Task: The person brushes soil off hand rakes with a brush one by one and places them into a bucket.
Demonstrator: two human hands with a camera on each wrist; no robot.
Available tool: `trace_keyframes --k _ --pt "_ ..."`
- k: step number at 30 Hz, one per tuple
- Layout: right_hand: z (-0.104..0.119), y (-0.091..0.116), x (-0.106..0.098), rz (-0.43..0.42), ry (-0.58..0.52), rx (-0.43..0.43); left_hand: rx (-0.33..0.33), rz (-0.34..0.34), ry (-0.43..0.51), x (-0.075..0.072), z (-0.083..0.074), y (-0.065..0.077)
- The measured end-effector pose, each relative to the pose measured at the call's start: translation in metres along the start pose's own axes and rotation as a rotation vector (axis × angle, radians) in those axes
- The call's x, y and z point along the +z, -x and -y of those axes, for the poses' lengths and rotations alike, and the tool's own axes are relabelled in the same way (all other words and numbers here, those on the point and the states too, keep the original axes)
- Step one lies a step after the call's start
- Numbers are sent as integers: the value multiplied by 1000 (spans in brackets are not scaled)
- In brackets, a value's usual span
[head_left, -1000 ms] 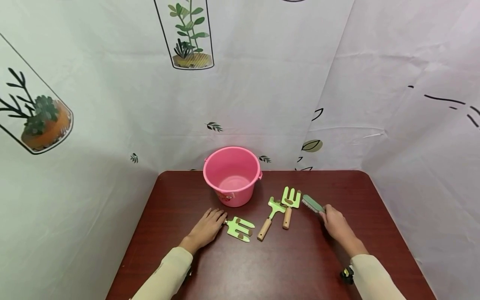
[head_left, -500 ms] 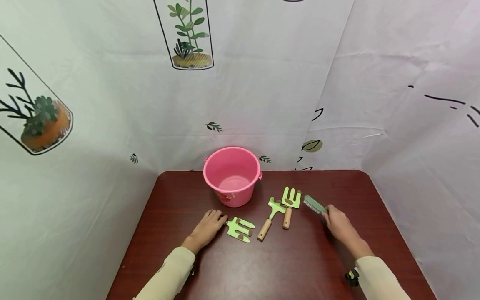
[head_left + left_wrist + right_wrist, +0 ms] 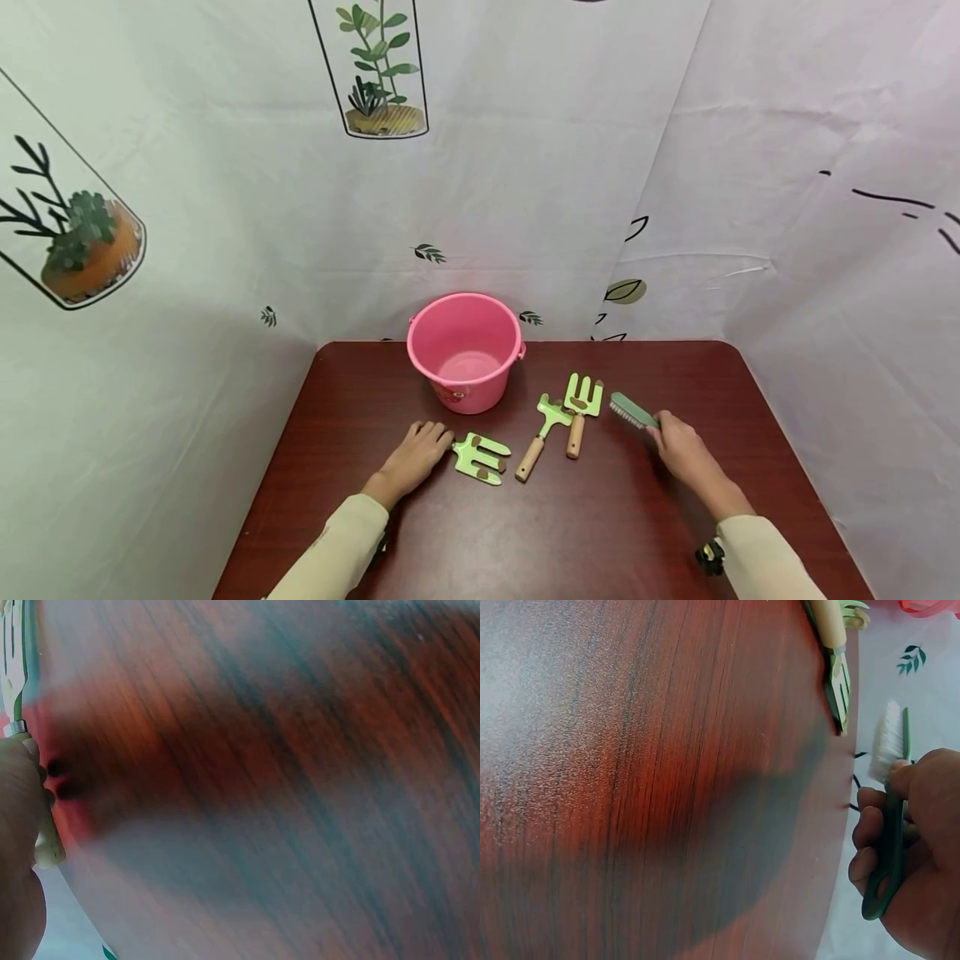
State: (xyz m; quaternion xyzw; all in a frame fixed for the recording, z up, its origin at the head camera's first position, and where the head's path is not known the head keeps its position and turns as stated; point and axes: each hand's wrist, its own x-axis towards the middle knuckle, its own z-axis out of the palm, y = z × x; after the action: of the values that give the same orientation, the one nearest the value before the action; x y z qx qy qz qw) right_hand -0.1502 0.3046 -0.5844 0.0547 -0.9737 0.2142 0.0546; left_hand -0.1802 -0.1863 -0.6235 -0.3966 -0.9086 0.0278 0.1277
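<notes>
Printed cloth (image 3: 525, 192) backs a reddish table (image 3: 570, 533) where 2 hands (image 3: 412, 461) (image 3: 684, 450) grip a fork (image 3: 467, 452) (left) and brush (image 3: 632, 409) (right).

There was one pink bucket (image 3: 472, 393) and one brown table (image 3: 517, 542). There was one left garden fork (image 3: 469, 458) and one right garden fork (image 3: 583, 408), so two green forks. One more green tool was maybe a rake (image 3: 553, 415), but its head looked too small to be sure. There was one brush (image 3: 628, 408). There was one left hand (image 3: 411, 462), one right hand (image 3: 682, 450) and two pale sleeves (image 3: 345, 533).
</notes>
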Motion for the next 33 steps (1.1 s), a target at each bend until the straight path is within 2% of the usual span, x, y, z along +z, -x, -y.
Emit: trace_keyframes --k 7,13,24,33 --pt "2 2 -3 19 0 -5 21 -5 -22 -7 -2 -3" --pt "5 2 -6 13 -9 -10 36 -46 -9 -15 -7 -8" --pt "6 0 -12 11 -18 -20 -35 -57 20 -27 -17 -19" --pt "6 -3 -17 12 -14 -21 -11 -152 9 -37 -17 -30"
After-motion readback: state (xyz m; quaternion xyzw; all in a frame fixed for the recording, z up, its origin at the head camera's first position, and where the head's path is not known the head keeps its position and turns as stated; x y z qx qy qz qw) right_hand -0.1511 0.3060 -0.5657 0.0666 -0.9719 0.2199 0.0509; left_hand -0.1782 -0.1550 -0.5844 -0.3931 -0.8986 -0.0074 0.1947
